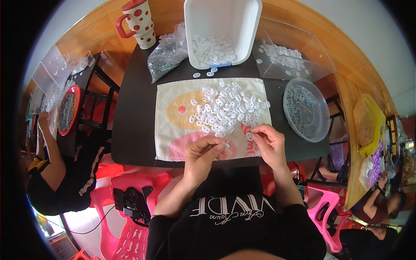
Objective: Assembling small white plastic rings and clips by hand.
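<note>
Both my hands are over the near edge of a pale patterned towel (167, 149). My left hand (202, 155) pinches a tiny glinting piece between thumb and forefinger; it is too small to name. In a pinch of its own, my right hand (269, 143) holds a small white oval plastic piece with holes (249, 136). The two hands are apart, with a gap between their fingertips. Just beyond them, a loose pile of the same white oval pieces (229, 106) covers the towel's middle and right.
Behind the towel, a white tub (223, 21) holds more white pieces, between a bag of metal bits (169, 56) and a clear box (299, 39). A round clear tub (320, 125) of small metal parts sits right. A spotted tumbler (143, 26) stands back left. People sit at both sides.
</note>
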Demonstrator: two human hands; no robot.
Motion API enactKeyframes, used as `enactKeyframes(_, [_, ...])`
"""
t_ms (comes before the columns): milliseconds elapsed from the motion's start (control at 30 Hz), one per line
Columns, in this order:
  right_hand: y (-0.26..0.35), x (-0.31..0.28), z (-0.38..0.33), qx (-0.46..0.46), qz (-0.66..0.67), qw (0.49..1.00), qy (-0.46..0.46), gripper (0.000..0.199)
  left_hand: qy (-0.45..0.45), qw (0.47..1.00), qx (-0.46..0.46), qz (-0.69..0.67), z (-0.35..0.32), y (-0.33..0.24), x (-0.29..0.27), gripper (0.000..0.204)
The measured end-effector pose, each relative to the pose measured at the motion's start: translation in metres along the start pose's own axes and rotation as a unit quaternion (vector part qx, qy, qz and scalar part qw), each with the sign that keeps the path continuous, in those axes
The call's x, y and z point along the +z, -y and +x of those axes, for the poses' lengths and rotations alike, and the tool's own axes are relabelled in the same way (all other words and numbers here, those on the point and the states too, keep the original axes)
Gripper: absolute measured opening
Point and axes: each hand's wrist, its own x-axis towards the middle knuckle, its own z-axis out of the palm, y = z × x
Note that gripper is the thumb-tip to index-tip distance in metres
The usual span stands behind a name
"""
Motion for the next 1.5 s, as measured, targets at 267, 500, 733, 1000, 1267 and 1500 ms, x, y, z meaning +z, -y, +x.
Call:
enactKeyframes(267, [0.019, 0.001, -0.004, -0.233, -0.434, 0.864, 0.101, 0.03, -0.009, 1.0, -0.021, -0.017, -0.002, 0.001, -0.004, 0.014])
enactKeyframes(500, [0.01, -0.003, -0.009, -0.091, -0.139, 0.985, 0.05, 0.022, -0.007, 1.0, -0.019, -0.012, -0.001, 0.003, -0.005, 0.017])
enactKeyframes(733, [0.018, 0.003, -0.005, 0.135, 0.24, 0.96, 0.059, 0.023, 0.021, 0.999, -0.025, 0.004, -0.004, 0.004, 0.007, 0.028])
enactKeyframes(1000, [0.032, 0.02, -0.007, 0.098, 0.185, 0.973, 0.098, 0.019, 0.02, 0.999, -0.036, -0.009, -0.005, 0.001, 0.012, 0.031])
enactKeyframes(1267, [0.034, 0.023, -0.003, -0.003, 0.093, 0.989, 0.116, 0.019, 0.041, 0.999, -0.021, -0.01, -0.006, 0.004, 0.007, 0.033])
enactKeyframes(1500, [0.042, 0.025, -0.004, -0.044, 0.016, 0.989, 0.138, 0.021, 0.006, 0.999, -0.025, -0.031, -0.007, 0.005, 0.01, 0.03])
